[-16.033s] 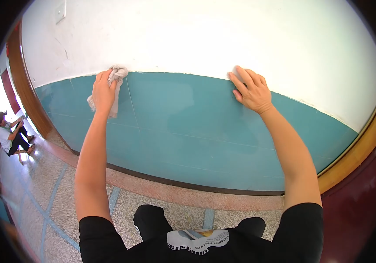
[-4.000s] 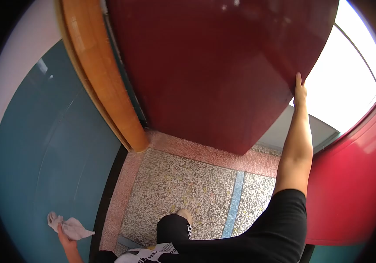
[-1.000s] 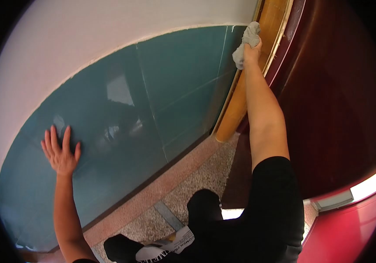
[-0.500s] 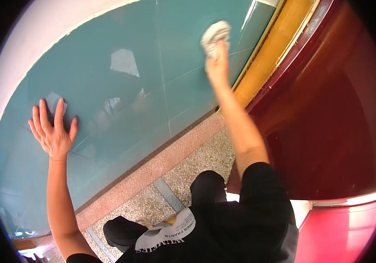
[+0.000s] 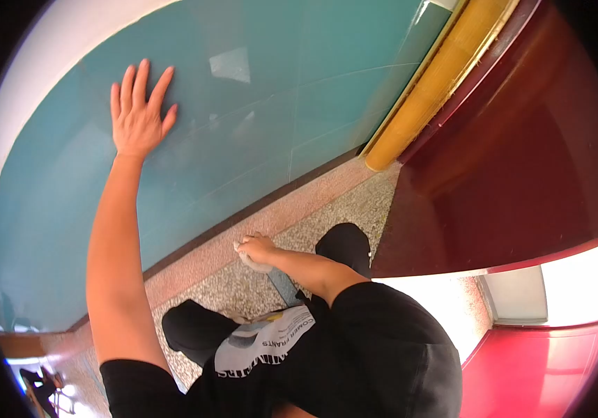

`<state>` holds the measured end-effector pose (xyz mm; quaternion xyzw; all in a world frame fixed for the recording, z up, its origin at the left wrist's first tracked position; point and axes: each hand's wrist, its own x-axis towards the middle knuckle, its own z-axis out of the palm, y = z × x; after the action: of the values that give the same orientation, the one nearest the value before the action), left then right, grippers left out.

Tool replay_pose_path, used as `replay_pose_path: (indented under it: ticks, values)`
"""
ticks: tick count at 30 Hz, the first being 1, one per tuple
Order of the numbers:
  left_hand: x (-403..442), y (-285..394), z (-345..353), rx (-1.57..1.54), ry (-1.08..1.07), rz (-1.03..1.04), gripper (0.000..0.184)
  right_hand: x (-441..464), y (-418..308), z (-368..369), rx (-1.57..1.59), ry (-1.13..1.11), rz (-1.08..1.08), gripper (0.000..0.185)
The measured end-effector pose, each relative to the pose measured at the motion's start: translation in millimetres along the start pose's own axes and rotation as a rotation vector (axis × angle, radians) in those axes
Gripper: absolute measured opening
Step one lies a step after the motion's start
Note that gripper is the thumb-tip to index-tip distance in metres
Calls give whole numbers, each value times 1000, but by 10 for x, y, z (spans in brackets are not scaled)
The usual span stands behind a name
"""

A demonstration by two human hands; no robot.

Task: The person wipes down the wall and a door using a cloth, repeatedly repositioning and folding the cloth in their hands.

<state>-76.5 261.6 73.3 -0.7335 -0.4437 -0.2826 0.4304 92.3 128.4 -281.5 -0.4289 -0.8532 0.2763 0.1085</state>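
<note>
Against the glossy teal tiled wall (image 5: 222,181), my left hand (image 5: 139,125) lies flat with its fingers spread and holds nothing. My right hand (image 5: 260,249) is low, close to my knees, with its fingers closed around a pale cloth (image 5: 254,265). The cloth is bunched up and partly hidden under the hand. Both are near the pinkish strip (image 5: 208,256) along the foot of the wall, in front of the speckled floor. Whether the cloth touches the strip I cannot tell.
A yellow wooden door frame (image 5: 417,94) borders the tiles on the right, beside a dark red door (image 5: 515,167). Speckled flooring (image 5: 222,287) lies around my black-clad knees (image 5: 344,244). A bright red panel (image 5: 536,369) stands at lower right.
My right hand has come down from high on the tiles to the wall's foot, still gripping the cloth. My left hand shows higher and farther right, still flat. The camera view has shifted.
</note>
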Motion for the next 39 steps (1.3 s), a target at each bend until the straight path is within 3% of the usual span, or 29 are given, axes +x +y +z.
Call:
replay_pose_path:
  ticks: [3, 5, 7, 10, 11, 13, 14, 16, 17, 19, 23, 27, 30, 32, 33, 34, 35, 36, 37, 38, 39]
  values:
    - [-152, 85, -144, -74, -69, 21, 53, -271, -130, 77, 118, -98, -54, 23]
    - [-479, 184, -290, -108, -116, 33, 52, -294, -155, -37, 808, -82, 291, 26]
    - [-955, 320, -458, -251, -121, -33, 52, -362, -190, -294, 197, 77, -77, 29]
    - [-1839, 493, -572, -391, -298, -250, 48, -569, -370, -821, 445, -44, -97, 34]
    - [-2153, 533, -568, -462, -371, -329, 46, -599, -267, -785, 445, -53, -97, 34]
    - [-2828, 590, -606, -559, -500, -468, 42, -668, -63, -549, 251, -105, 159, 40]
    - [-3034, 612, -611, -586, -559, -525, 41, -695, -28, -528, 251, -107, 155, 40]
    - [-3195, 642, -709, -609, -592, -614, 40, -716, 36, -522, 316, 115, 331, 41]
    - [-3264, 624, -761, -640, -628, -698, 40, -683, 64, -552, 314, 105, 325, 41]
    - [-3343, 527, -784, -627, -646, -782, 39, -496, 183, -707, 442, 241, 515, 41]
    - [-3437, 355, -647, -660, -564, -928, 35, -61, 241, -1037, 384, 632, 436, 42]
    - [-3512, 352, -403, -695, -491, -1033, 32, 325, -39, -1567, 273, 881, 388, 43]
    - [-3658, 339, -268, -597, -512, -1054, 31, 596, -208, -1646, 176, 1050, 316, 43]
    - [-3375, 303, -341, -638, -416, -1136, 31, 812, -323, -1479, 152, 1157, 307, 43]
    - [-3361, 310, -309, -638, -425, -1143, 31, 935, -334, -1234, 86, 1144, 259, 40]
    - [-3360, 324, -279, -629, -409, -1137, 30, 1121, -416, -948, 607, 1138, 273, 34]
    - [-3350, 329, -263, -621, -397, -1123, 30, 1164, -240, -525, 17, 877, 330, 34]
    - [-3303, 361, -271, -619, -406, -1125, 30, 1263, -151, -198, 685, 736, 612, 42]
    - [-3230, 380, -282, -637, -435, -1150, 29, 1256, 227, 400, 244, 354, 643, 47]
    - [-3198, 372, -278, -653, -458, -1178, 28, 1124, 388, 770, 140, 84, 658, 28]
    - [-3229, 343, -246, -647, -455, -1175, 28, 964, 138, 729, 267, 72, 761, 28]
